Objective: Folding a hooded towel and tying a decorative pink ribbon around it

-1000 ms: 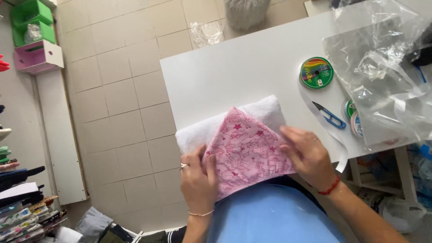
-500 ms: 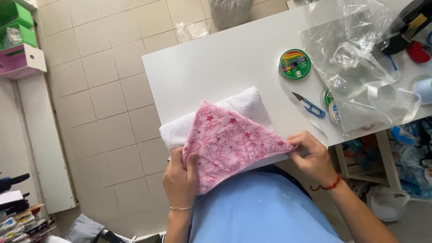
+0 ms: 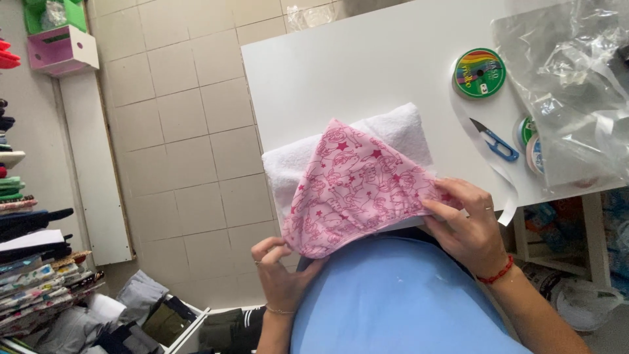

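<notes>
Head view, contents as seen from above.

Pink printed cloth point(image 3: 357, 187): a triangular piece with a star-and-figure pattern, lying peak-up over the white towel point(image 3: 393, 131) at the near edge of the white table point(image 3: 367, 59), its lower edge hanging just over the table's rim toward your blue shirt point(image 3: 400, 295).

Your left hand point(image 3: 282, 275): below the table edge, fingers curled and pinching the cloth's lower left corner from underneath; ring on one finger, thin bracelet at the wrist.

Your right hand point(image 3: 468, 226): fingers together and laid flat on the cloth's right corner, pressing it at the table edge; red cord bracelet at the wrist.

White towel: folded, thick, touching the cloth from below and showing along its upper and left sides.

Further right on the table, apart from the cloth: a green ribbon spool point(image 3: 479, 72) with a rainbow label, a white ribbon point(image 3: 488, 164) trailing from it off the table edge, blue thread snips point(image 3: 495, 141) just beside the ribbon, and a crumpled clear plastic bag point(image 3: 570, 85) covering more spools.

Off the table: tiled floor point(image 3: 177, 131), a pink box point(image 3: 62, 51) on a white shelf, stacked fabrics point(image 3: 33, 275) at far left.
</notes>
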